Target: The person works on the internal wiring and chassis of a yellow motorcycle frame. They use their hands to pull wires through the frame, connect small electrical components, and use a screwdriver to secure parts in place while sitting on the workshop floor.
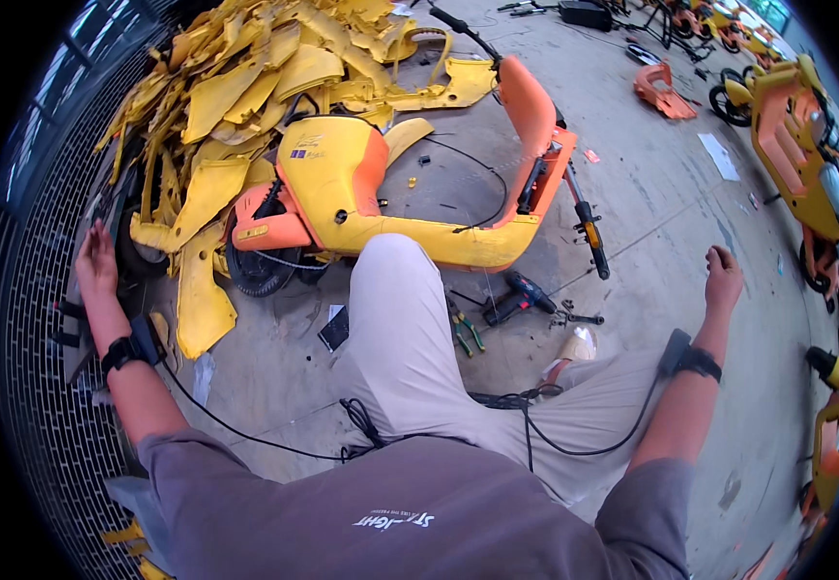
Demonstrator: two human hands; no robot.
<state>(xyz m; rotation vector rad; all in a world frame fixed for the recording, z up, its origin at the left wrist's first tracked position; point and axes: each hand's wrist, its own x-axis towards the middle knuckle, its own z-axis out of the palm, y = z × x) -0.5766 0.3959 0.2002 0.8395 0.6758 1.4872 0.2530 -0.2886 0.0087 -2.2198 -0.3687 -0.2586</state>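
Observation:
A yellow and coral scooter body (332,174) lies before me, with a rear wheel (250,271), a detached-looking front fork (584,222) and loose cables. My left hand (100,261) is out at the far left, fingers stretched, holding nothing. My right hand (724,275) is out at the right over the floor, fingers curled, with nothing visible in it. Between the scooter and my bent legs lie a cordless drill (516,300), green-handled pliers (468,329) and a wrench (579,319). Both wrists carry dark devices with cables crossing my lap.
A heap of yellow panels (216,97) fills the back left beside a dark grid wall (42,309). Several orange-yellow scooters (777,145) line the right side. A coral panel (661,92), a white sheet (719,155) and black parts (584,14) lie on the concrete floor (632,193).

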